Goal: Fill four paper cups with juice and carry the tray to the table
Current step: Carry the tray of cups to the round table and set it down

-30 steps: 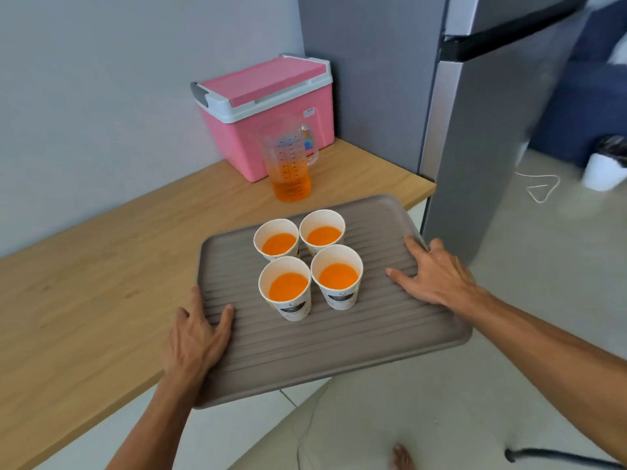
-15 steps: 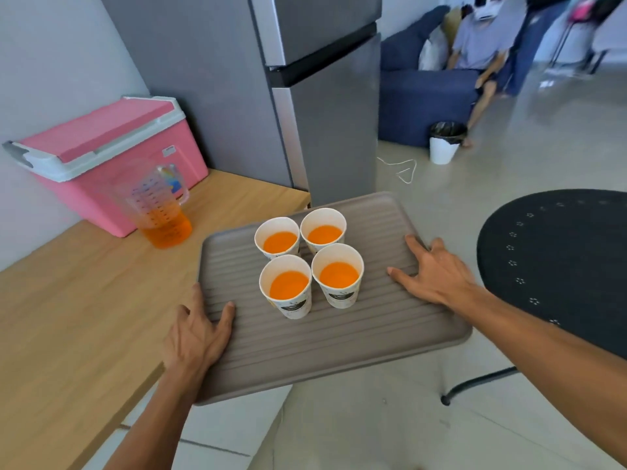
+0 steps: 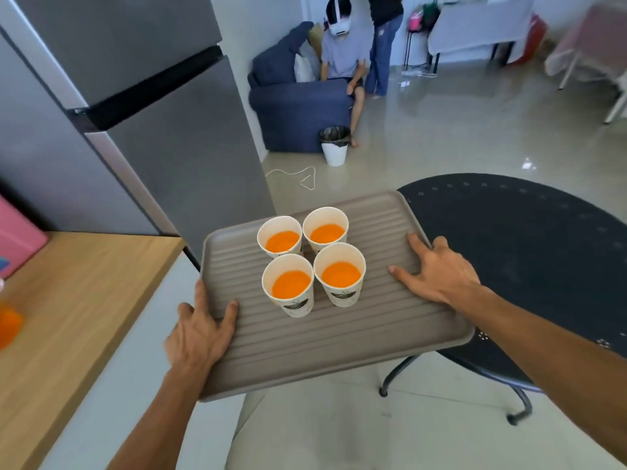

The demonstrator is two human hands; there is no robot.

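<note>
A grey ribbed tray (image 3: 356,337) is held in the air in front of me, clear of the wooden counter. Several white paper cups (image 3: 287,286) filled with orange juice stand upright in a tight cluster on the tray's far half. My left hand (image 3: 200,330) grips the tray's near left edge, thumb on top and fingers underneath. My right hand (image 3: 436,271) grips the right edge the same way. The tray's right part hangs over the edge of a round black table (image 3: 529,239).
A wooden counter (image 3: 78,300) lies to the left, with a pink cooler (image 3: 17,239) at its far end. A grey fridge (image 3: 142,113) stands ahead left. Beyond are a white bin (image 3: 335,145), a blue sofa with a seated person (image 3: 342,52), and another person standing.
My view has swung right, away from the counter, cooler and jug. The tray, still in both hands, has come off the counter and now overlaps the black table's edge.
</note>
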